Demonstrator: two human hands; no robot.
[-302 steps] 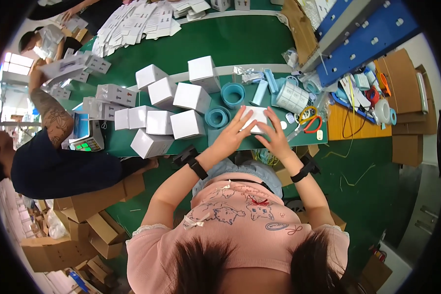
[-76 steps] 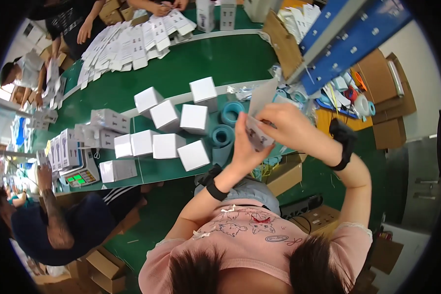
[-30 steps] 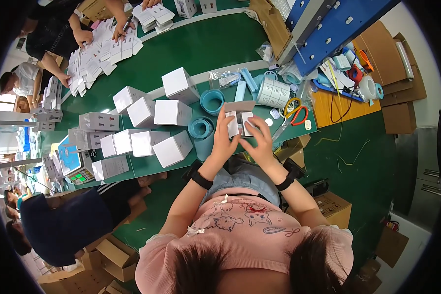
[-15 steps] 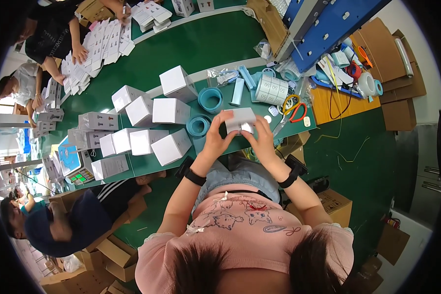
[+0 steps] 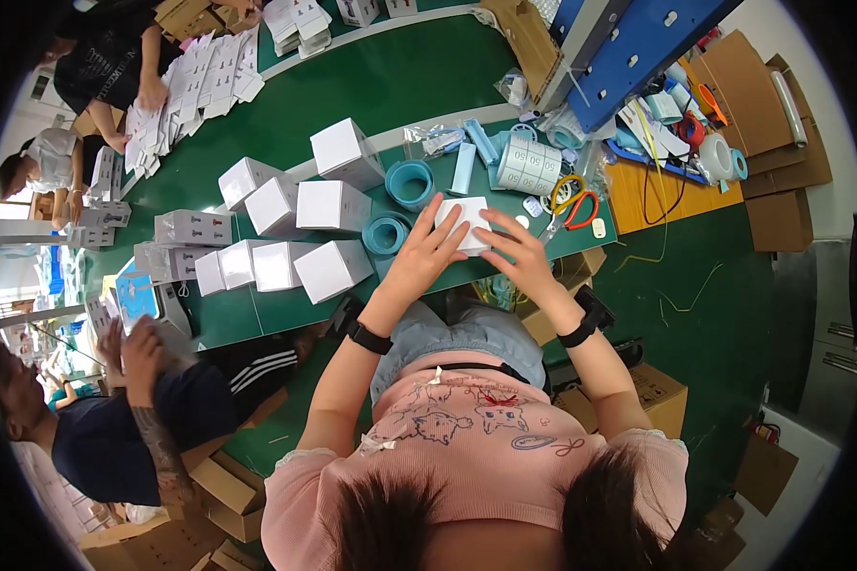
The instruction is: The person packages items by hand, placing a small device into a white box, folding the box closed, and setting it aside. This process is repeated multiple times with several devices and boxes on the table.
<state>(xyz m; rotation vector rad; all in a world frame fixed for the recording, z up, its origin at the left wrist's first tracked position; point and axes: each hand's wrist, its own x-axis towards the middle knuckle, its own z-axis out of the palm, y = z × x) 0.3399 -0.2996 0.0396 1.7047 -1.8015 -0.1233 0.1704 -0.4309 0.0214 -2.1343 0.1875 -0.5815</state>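
A small white box (image 5: 465, 215) is between my hands at the front edge of the green table, its plain white face up. My left hand (image 5: 421, 257) lies over its left side with the fingers stretched and spread across the white face. From the right, my right hand (image 5: 524, 264) touches the box with its fingertips, fingers apart. The undersides of both hands and the lower part of the box are hidden. Left of my hands stand several white boxes (image 5: 333, 271) on the table. Beside my left hand is a roll of blue tape (image 5: 387, 234).
Another blue tape roll (image 5: 409, 186), a roll of white labels (image 5: 528, 167) and scissors (image 5: 581, 209) lie beyond the box. A blue metal frame (image 5: 638, 52) rises at the far right. Co-workers sit at left, one near a scale (image 5: 152, 305); flat cartons (image 5: 200, 90) are piled far left.
The box, gripped between fingers and thumbs before, now has a flat face up, with my fingers spread over it. The co-worker at lower left has leaned up, hands raised.
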